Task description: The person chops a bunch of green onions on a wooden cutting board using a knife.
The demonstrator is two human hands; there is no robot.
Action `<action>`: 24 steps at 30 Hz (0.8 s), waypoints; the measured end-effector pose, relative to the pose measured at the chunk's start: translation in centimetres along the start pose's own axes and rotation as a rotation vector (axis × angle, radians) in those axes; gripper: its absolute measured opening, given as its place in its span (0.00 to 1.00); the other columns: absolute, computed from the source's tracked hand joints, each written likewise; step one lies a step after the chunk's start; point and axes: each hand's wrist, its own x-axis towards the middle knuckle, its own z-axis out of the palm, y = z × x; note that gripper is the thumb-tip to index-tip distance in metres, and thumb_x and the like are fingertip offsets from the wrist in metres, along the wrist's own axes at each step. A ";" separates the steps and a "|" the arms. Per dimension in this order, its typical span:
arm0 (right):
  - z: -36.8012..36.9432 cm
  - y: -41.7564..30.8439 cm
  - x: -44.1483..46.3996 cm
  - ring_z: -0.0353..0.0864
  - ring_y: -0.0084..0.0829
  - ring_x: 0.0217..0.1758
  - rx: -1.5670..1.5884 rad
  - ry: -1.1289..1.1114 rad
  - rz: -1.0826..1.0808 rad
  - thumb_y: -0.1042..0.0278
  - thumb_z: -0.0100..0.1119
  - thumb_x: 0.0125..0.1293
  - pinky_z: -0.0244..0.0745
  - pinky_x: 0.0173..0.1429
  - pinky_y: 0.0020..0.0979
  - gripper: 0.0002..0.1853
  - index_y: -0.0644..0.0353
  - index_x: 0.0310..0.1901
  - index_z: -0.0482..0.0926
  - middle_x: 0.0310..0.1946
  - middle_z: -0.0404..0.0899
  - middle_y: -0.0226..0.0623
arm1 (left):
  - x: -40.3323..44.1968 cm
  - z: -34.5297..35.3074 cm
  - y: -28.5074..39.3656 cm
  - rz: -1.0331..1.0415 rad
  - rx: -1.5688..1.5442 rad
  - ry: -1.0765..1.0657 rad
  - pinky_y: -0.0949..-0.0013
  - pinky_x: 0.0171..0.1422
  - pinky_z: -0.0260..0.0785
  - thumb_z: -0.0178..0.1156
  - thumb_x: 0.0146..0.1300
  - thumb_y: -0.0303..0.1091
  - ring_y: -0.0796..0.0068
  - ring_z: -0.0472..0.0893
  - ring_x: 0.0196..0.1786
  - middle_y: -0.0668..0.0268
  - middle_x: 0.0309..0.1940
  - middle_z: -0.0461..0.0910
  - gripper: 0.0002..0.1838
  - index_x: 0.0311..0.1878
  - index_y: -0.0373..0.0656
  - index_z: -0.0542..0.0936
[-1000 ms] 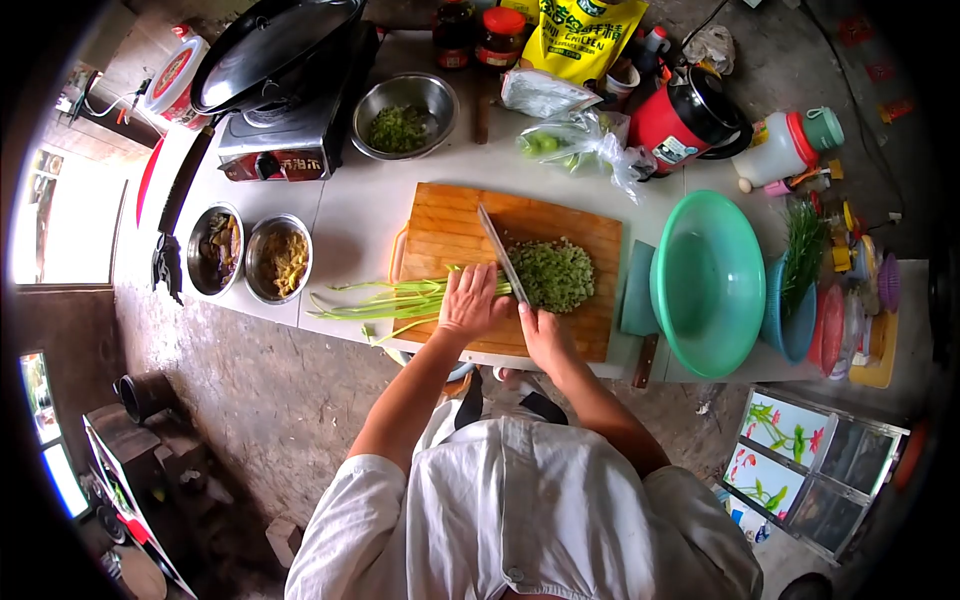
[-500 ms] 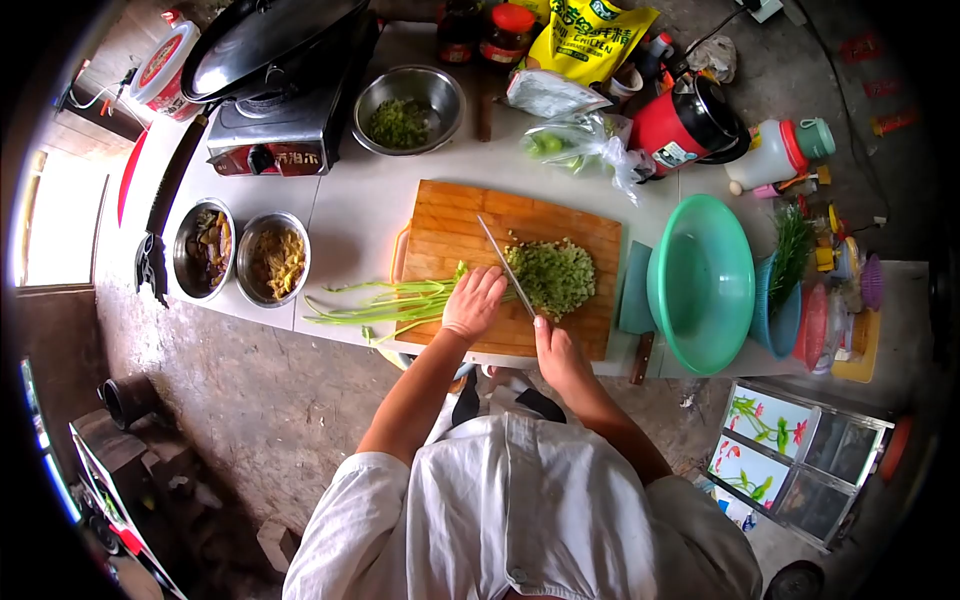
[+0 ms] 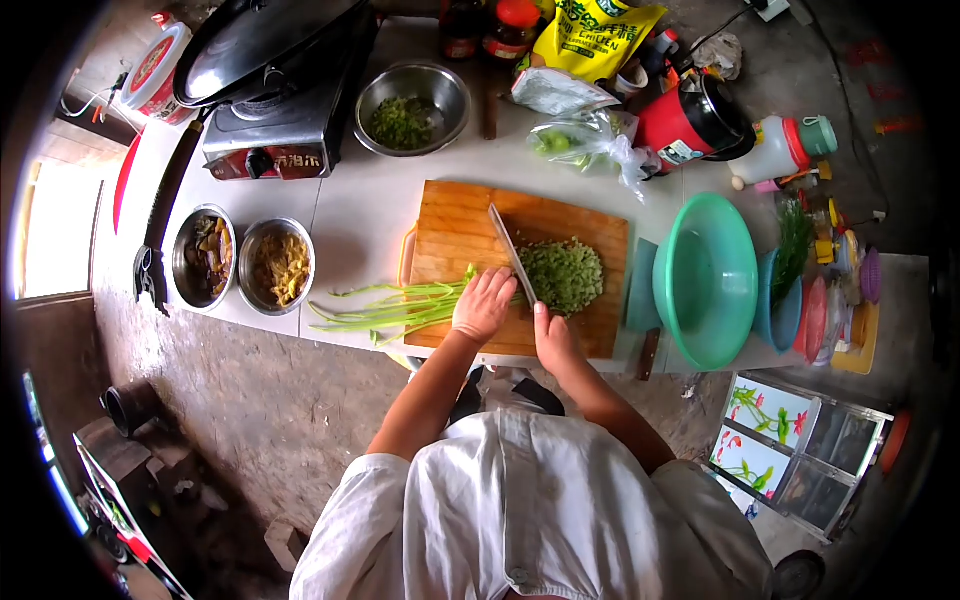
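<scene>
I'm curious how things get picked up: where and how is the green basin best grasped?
I'd grip the green basin by its near rim, coming from the person's side, thumb outside and fingers inside. It is wide and open-topped, with no handle in view; that rim lies by the table's edge, while the blue basket crowds its right side.

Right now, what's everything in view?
Table: one, pale, underneath
Board: one, brown, table centre
Stalks: several, green, board's left
Chopped pile: one, green, board's right
Knife: one, silver, over board
Bowls: three, silver, left and back
Basin: one, green, right
Stove: one, silver, back left
Pan: one, black, on stove
Pouch: one, yellow, back
Kettle: one, red-black, back right
Other items: many, mixed, all around
Shirt: one, white, below
Left hand: one, on stalks
Right hand: one, on knife
</scene>
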 end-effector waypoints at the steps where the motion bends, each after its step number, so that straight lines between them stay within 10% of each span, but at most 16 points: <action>1: -0.4 0.2 0.1 0.75 0.60 0.36 0.041 -0.003 0.020 0.42 0.31 0.69 0.70 0.41 0.51 0.36 0.70 0.26 0.77 0.26 0.75 0.63 | -0.1 0.2 -0.1 -0.006 -0.011 0.012 0.65 0.54 0.64 0.51 0.52 0.31 0.66 0.71 0.53 0.65 0.48 0.72 0.14 0.44 0.44 0.72; 24: -0.9 0.9 -1.1 0.75 0.60 0.31 -0.003 0.003 -0.075 0.43 0.33 0.69 0.69 0.37 0.52 0.36 0.71 0.22 0.76 0.22 0.74 0.63 | -0.1 0.5 -0.2 -0.026 -0.043 -0.020 0.65 0.54 0.65 0.50 0.52 0.30 0.64 0.72 0.51 0.63 0.47 0.72 0.12 0.42 0.42 0.72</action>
